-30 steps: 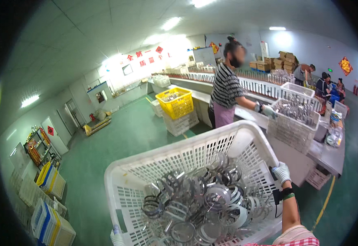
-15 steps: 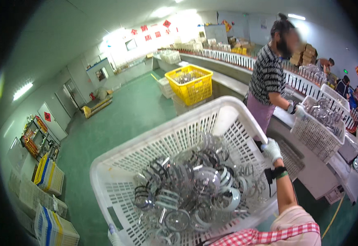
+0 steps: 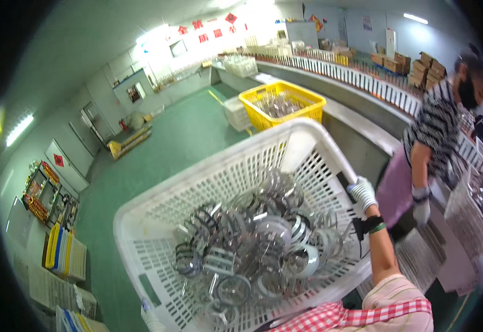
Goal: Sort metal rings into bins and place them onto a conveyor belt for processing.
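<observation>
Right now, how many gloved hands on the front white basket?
2: right hand on the right rim of the white basket; left hand at its left rim, partly cut off below. No others show.

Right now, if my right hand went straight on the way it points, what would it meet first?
The white basket's rim, which your right hand grips; beyond it, probably the yellow basket, though depth is unclear.

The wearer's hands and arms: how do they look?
The right hand wears a grey-striped white glove, a black wrist strap with dark cable and a green band; the sleeve is pale and striped. The left hand, mostly cut off, shows a whitish glove.
</observation>
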`<state>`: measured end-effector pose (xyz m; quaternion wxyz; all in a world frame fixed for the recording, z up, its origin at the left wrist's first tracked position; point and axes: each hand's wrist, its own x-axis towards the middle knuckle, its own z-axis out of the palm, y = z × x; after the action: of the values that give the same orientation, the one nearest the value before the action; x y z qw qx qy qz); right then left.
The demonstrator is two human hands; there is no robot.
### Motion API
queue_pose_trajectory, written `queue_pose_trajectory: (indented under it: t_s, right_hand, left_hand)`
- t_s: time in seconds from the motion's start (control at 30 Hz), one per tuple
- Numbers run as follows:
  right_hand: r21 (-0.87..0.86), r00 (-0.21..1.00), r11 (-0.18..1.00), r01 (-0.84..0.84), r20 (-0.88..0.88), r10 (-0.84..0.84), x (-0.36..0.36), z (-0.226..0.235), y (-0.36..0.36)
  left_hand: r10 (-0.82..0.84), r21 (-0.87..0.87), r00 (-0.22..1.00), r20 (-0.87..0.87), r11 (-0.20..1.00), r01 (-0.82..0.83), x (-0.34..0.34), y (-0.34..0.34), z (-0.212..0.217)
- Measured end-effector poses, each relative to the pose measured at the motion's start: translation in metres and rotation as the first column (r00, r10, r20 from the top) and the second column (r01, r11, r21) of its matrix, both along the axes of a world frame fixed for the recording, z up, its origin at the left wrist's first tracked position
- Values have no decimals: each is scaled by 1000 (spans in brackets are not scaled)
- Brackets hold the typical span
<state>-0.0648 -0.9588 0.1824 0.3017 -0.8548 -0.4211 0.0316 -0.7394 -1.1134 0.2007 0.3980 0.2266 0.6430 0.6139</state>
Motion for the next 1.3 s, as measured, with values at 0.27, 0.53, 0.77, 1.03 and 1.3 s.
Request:
queue_pose_trajectory:
  t_s: [0.27,0.53,0.77,1.03,1.3]
  right_hand:
    - [-2,975,977,-212,-72,212,-66,16,281]
    - [-48,972,972,-231,-46,229,-128,-1,520]
    - [-110,972,969,-221,-108,209,-176,2,668]
    - [31,964,970,-243,-100,245,-264,6,959]
    - [-13,933,935,-354,-74,352,-330,42,1232]
  left_hand:
    - [163,-55,981,-108,984,-170,-26,177,-18]
    - [161,-72,913,-375,977,-202,-61,374,-22]
    - [169,-87,946,-275,976,-200,-111,557,2]
    - [147,-81,972,-181,983,-164,-170,830,44]
    - [44,-116,866,-497,986,-117,-252,1072,25]
